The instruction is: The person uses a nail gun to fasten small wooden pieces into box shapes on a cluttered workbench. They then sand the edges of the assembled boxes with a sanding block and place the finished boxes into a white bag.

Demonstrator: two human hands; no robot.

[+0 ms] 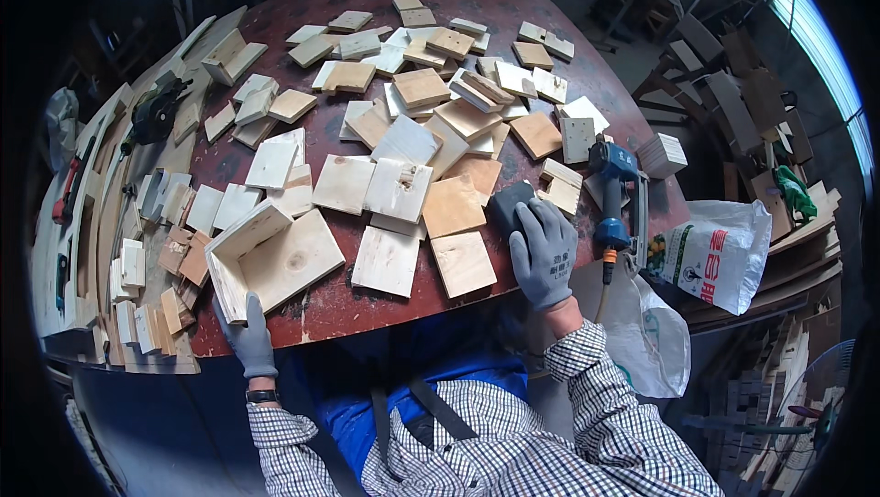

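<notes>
My left hand point(249, 336), in a grey glove, grips the near corner of an L-shaped assembly of two joined wooden boards point(291, 263). One board lies flat and the other stands up along its far left side. The thumb shows on the wood; most other fingers are hidden. My right hand point(545, 254), also gloved, is closed over a dark grey block-like thing point(511, 208) near the table's right front edge. Its exact kind cannot be made out. Beside that hand, a square wooden board point(463, 264) lies on the red table point(394, 312).
Many loose boards point(420, 89) cover the table's middle. A blue nail gun point(612, 194) with an air hose stands at the right edge, by a white plastic sack point(715, 254). Stacked wood strips point(87, 249) and a black power tool point(158, 114) lie left.
</notes>
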